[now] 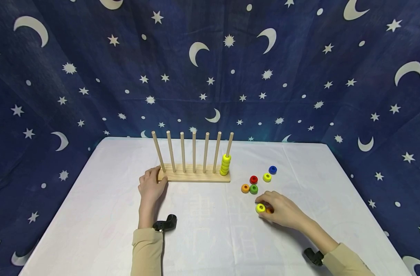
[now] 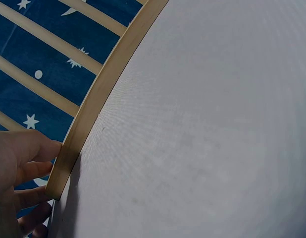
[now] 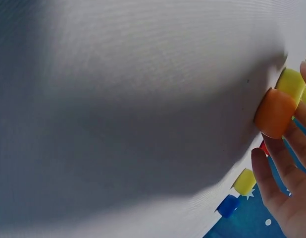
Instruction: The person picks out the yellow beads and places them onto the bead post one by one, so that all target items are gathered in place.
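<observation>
A wooden peg stand (image 1: pixel 192 177) with several upright pegs stands on the table. Yellow beads (image 1: pixel 225 165) are stacked on its rightmost peg. My left hand (image 1: pixel 152 184) grips the stand's left end, thumb at the front edge and fingers behind; the left wrist view shows the fingers around the end of the wooden base (image 2: pixel 83 116). At the right, my right hand (image 1: pixel 282 210) pinches a yellow bead (image 1: pixel 260 208) between thumb and fingers, low over the cloth. An orange bead (image 3: pixel 276 114) sits right beside that yellow bead, partly covered by the hand in the head view.
Beyond the right hand lie loose beads: orange (image 1: pixel 245 188), green (image 1: pixel 253 189), red (image 1: pixel 253 179), yellow (image 1: pixel 267 177) and blue (image 1: pixel 272 170). A white cloth (image 1: pixel 203 222) covers the table. Behind it hangs a dark blue curtain (image 1: pixel 175 111) with moons and stars.
</observation>
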A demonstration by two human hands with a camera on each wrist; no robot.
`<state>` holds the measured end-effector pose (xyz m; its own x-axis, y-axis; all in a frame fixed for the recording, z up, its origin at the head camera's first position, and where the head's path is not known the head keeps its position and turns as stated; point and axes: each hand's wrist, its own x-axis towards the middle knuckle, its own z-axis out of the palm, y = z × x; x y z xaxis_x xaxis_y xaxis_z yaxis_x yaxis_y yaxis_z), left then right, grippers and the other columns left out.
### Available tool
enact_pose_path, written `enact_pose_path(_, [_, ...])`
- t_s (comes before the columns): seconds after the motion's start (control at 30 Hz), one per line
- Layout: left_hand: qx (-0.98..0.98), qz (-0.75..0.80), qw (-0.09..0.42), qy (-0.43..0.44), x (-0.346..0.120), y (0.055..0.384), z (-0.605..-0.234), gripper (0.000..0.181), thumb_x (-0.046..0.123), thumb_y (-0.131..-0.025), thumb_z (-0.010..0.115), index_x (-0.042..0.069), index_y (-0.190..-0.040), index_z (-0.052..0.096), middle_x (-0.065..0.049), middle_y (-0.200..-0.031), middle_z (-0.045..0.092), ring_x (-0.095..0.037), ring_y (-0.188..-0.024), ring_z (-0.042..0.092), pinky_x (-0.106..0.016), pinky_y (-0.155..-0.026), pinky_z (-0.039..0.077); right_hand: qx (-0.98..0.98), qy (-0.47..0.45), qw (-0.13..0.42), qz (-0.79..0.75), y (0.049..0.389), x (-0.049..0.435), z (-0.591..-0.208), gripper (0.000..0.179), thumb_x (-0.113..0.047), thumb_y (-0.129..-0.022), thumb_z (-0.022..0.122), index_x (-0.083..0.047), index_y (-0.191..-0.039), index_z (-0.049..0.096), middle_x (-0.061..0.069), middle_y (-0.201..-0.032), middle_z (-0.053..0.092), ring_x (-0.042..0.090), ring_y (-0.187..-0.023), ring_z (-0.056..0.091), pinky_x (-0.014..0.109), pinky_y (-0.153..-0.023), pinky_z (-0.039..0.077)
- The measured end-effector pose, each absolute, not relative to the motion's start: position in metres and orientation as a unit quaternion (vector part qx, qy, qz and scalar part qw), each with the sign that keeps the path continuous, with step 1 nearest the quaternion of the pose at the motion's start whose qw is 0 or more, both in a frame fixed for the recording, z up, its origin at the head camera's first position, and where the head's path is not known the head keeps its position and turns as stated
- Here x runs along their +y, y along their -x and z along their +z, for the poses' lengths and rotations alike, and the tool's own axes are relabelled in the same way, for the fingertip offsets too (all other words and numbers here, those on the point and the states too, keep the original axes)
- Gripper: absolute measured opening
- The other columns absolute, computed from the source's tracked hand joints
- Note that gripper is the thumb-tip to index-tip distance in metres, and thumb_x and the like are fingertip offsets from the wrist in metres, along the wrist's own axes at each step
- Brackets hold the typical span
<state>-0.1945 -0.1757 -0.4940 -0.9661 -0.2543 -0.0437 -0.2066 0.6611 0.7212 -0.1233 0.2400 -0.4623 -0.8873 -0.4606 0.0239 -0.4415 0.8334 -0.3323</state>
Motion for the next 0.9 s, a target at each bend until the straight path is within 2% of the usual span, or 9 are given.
enact_pose_path(0.6, [-0.912, -0.390, 0.031, -0.123, -0.1758, 0.1941, -0.4940, 0.057, 0.025, -0.092, 0.055, 0.008, -0.144, 0.040, -0.020, -0.147, 0.035, -0.041, -0.136, 0.023, -0.059, -0.106, 0.019, 0.959, 0.234, 0.024, -0.155, 0.1236, 0.2401, -0.4651, 0.026, -0.022, -0.076, 0.078, -0.022, -0.100, 0.068, -0.016, -0.091, 0.057, 0.003, -0.083, 0.048, 0.025, -0.072, 0.046])
enact_pose_path(0.9, [-0.913, -0.387, 0.023, -0.124, -0.1752, 0.1945, -0.4931, 0.057, 0.025, -0.092, 0.054, 0.008, -0.145, 0.039, -0.019, -0.148, 0.035, -0.041, -0.136, 0.023, -0.059, -0.106, 0.019, 0.959, 0.232, 0.026, -0.159, 0.1231, 0.2400, -0.4649, 0.024, -0.022, -0.077, 0.078, -0.023, -0.098, 0.066, -0.016, -0.087, 0.054, 0.002, -0.081, 0.046, 0.022, -0.069, 0.043])
